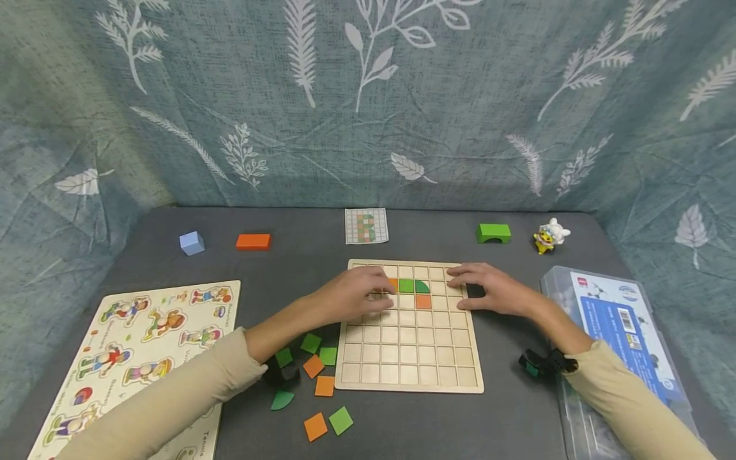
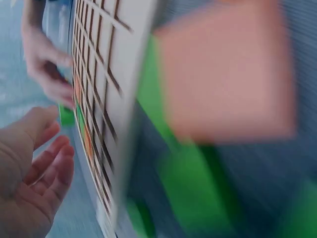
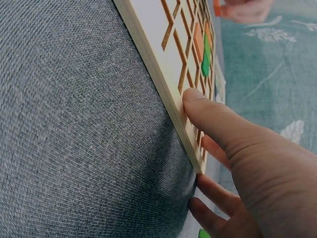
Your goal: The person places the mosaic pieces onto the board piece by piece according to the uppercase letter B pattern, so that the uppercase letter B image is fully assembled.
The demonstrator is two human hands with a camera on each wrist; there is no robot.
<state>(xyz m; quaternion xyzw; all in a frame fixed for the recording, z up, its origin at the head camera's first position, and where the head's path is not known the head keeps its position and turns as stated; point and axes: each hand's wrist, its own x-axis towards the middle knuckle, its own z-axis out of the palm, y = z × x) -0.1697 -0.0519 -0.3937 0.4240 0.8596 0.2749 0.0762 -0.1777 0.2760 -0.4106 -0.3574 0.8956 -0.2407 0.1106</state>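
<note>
Nearest me, loose orange and green square tiles [image 1: 322, 377] are lying scattered on the grey felt desk [image 1: 517, 415], at about seven o'clock from the pale wooden grid board [image 1: 409, 345]. The left hand [image 1: 356, 295] is resting over the board's upper left cells, fingers [image 1: 381, 300] curled down as if pinching an orange tile [image 1: 393, 284] into its square; whether they truly grip it, I cannot tell. The right hand [image 1: 489, 291] is lying flat at the board's two o'clock corner, fingers straight and together, thumb [image 3: 208, 111] pressing on the edge to steady it. Green tiles [image 1: 414, 286] and another orange one [image 1: 423, 301] are already sitting just beside the left hand. I'd say the tile should go in flat while the right hand is bracing the board, checking against the small pattern card [image 1: 366, 225] at twelve o'clock.
</note>
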